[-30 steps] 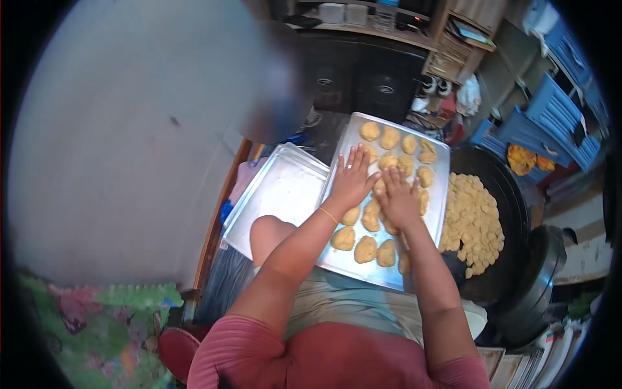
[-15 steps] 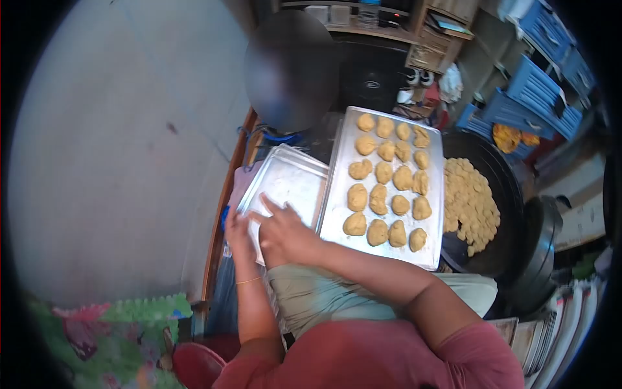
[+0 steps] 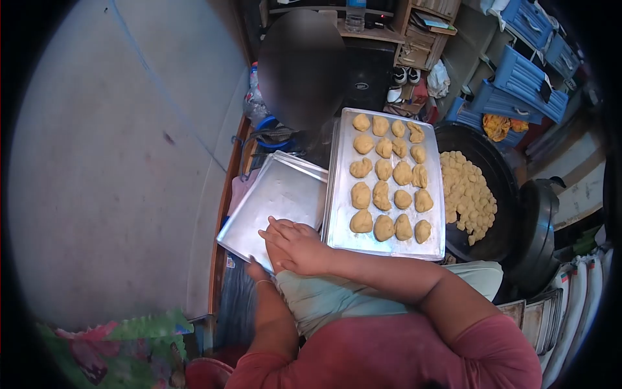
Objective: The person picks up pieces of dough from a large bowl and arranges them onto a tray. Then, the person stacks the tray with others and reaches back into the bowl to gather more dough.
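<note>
An empty metal baking tray (image 3: 278, 188) lies at an angle in front of me. My left hand (image 3: 259, 267) is at its near edge, thumb at the rim and the other fingers hidden beneath the tray. My right hand (image 3: 299, 249) rests palm down on my bent knee, fingers stretched out and holding nothing, overlapping the tray's near corner. Just right of it, a second baking tray (image 3: 389, 248) carries rows of yellowish dough pieces (image 3: 383, 170). The rim of another tray (image 3: 301, 161) shows behind the empty one.
To the right, a large black basin (image 3: 476, 135) holds many small flattened dough pieces (image 3: 470, 194), with a dark lid or pan (image 3: 534, 220) against it. A blurred round shape stands ahead. A wall (image 3: 129, 162) borders the left; blue drawers (image 3: 528, 81) lean at the back right.
My left hand has gone from the empty tray's left side to its near edge, partly beneath it. The right hand has drawn back onto my knee. The empty tray's near end has shifted left.
</note>
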Motion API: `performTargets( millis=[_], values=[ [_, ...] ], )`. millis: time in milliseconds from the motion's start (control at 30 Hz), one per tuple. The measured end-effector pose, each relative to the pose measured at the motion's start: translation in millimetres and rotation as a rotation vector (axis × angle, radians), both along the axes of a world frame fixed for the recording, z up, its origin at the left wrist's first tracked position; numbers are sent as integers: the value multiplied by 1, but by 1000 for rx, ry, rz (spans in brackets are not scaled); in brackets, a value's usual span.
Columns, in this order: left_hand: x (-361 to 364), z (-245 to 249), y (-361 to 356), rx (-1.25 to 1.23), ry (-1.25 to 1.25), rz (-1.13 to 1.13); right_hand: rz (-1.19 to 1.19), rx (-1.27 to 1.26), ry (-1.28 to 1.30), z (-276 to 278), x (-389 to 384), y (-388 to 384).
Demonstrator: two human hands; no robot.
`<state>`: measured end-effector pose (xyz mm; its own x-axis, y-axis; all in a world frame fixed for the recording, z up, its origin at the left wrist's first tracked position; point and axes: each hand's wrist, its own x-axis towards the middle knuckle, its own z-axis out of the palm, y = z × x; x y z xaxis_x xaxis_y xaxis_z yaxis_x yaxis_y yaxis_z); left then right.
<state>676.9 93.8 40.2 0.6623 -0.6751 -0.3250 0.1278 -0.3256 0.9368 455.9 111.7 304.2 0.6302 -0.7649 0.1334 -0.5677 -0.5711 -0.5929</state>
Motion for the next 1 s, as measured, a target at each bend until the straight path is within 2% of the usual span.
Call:
performTargets(
  millis=[67, 133, 200, 267, 333, 367, 400, 433, 467, 500, 533, 567, 600, 633, 667, 700, 767, 800, 867, 900, 967, 1000],
  values=[
    [30, 11, -38, -196, 33, 74, -31, 36, -21, -1, -3, -5],
    [60, 41, -75, -351, -161, -104, -40, 62, -15, 1, -6, -6],
    [63, 103, -104, -266, -388, -82, -101, -104, -130, -9, -8, -8],
    [43, 176, -109, -456, -602, -70, -95, -32, -166, -12, -16, -10],
    [13, 259, -90, -451, -696, -97, -145, 57, -374, -26, -23, -16],
    [-1, 287, -75, -455, -702, -105, -158, 232, -448, -25, -28, -17],
    [-16, 311, -62, -575, -710, -29, -170, 226, -456, -23, -30, -20],
    [-28, 326, -55, -697, -712, 46, -253, 477, -571, -21, -28, -24],
    [-34, 332, -48, -704, -710, 34, -331, 730, -684, -19, -26, -26],
    [-39, 333, -38, -826, -463, 60, -384, 830, -930, -23, -22, -28],
    [-44, 338, -29, -936, -211, 86, -391, 823, -937, -14, -25, -29],
    [-53, 342, -20, -939, -210, 76, -396, 921, -1138, -4, -29, -32],
    [-69, 347, -8, -931, -55, 54, -397, 1019, -1340, 10, -37, -35],
    [-85, 347, 3, -915, 100, 33, -283, 983, -1438, 24, -51, -35],
    [-101, 341, 12, -908, 101, 31, -168, 946, -1531, 40, -70, -33],
    [-117, 332, 20, -882, 204, -29, -165, 881, -1667, 58, -85, -29],
    [-153, 318, 35, -844, 335, -155, -498, 611, -1489, 69, -115, -18],
    [-169, 312, 43, -829, 360, -224, -538, 529, -1493, 60, -133, -15],
    [-188, 297, 64, -724, 526, -552, -472, 502, -1518, 59, -183, 1],
    [-189, 286, 69, -721, 537, -535, -503, 485, -1484, 52, -210, 6],
    [-181, 265, 78, -485, 83, -1283, -580, 473, -1437, 50, -247, 26],
    [-178, 266, 79, -479, 93, -1268, -614, 441, -1406, 47, -259, 35]
  ],
)
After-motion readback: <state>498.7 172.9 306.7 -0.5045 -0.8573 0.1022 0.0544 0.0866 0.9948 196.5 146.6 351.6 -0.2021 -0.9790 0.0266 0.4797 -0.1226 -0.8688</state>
